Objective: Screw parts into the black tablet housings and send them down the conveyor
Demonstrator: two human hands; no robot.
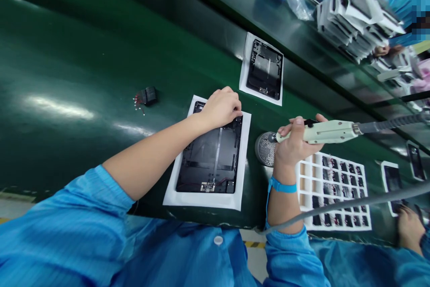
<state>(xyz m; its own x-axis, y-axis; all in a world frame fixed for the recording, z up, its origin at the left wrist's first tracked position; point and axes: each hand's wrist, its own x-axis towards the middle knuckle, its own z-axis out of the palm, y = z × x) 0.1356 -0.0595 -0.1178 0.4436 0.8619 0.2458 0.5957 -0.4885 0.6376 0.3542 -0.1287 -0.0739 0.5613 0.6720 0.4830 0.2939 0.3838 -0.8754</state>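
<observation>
Tablet housing (201,155) lies under my left hand (222,107), whose curled fingers cover its upper end, gripping what I cannot tell, while right of the housing my right hand (295,144) clasps an electric screwdriver (332,132).

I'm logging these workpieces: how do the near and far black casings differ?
The near casing is partly hidden by the left hand; no hand covers the far casing. The near casing lies toward the person's edge of the table, the far casing farther back. Both are open, on white sheets.
</observation>
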